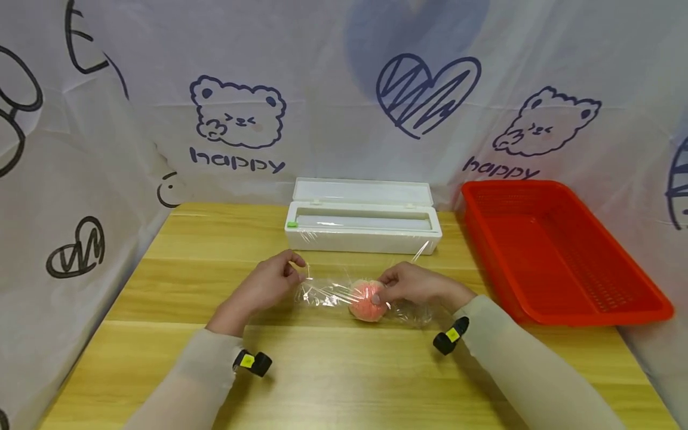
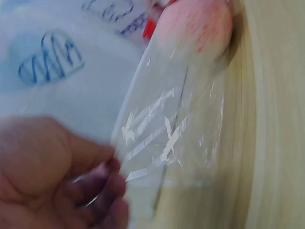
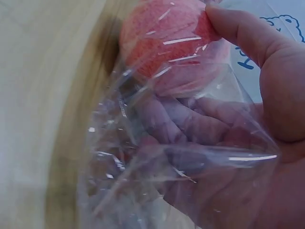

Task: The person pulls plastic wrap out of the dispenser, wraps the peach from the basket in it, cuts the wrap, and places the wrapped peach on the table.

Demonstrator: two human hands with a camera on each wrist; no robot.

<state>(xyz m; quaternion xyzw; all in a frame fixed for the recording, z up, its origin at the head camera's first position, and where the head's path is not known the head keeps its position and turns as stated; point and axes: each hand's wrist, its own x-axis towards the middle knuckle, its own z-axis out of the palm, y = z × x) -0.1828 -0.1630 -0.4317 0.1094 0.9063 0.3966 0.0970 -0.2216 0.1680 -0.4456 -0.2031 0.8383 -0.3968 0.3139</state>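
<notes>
A pink, pale-topped peach [image 1: 368, 302] is partly covered by clear plastic wrap [image 1: 328, 292] above the wooden table. My right hand [image 1: 411, 282] grips the peach, its thumb on the front and its other fingers behind, with film draped over them in the right wrist view. To the left, my left hand [image 1: 274, 279] pinches the edge of the wrap between thumb and fingertips. In the left wrist view the film stretches from those fingertips up to the peach [image 2: 195, 28]. Loose, crumpled film [image 3: 114, 162] hangs beside the right palm.
Behind the hands stands a white cling-film dispenser box [image 1: 362, 242], lid raised, a roll [image 1: 362, 223] inside and a green slider [image 1: 292, 224] at its left end. A red plastic basket [image 1: 570, 263] sits at the right. Printed cloth [image 1: 333, 119] hangs around the wooden table [image 1: 344, 382].
</notes>
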